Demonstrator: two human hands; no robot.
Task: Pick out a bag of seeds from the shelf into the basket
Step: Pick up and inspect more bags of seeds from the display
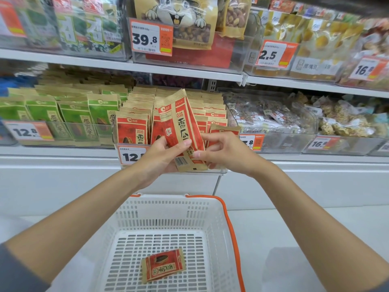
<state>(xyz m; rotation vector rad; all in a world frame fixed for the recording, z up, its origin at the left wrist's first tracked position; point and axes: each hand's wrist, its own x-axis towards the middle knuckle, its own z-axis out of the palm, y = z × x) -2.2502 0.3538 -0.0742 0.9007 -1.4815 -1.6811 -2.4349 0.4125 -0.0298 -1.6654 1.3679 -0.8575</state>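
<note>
Two hands hold one red seed bag point(182, 131), tilted, just before the shelf point(63, 151): left hand point(163, 158) grips its lower edge, right hand point(223, 152) pinches its side. Below, the basket point(219, 232) holds another bag point(163, 265).

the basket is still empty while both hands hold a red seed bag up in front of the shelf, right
Not quite. The head view shows the basket already holds one red seed bag lying flat on its floor. The rest stands: the left hand and right hand hold another red bag before the shelf.
</note>
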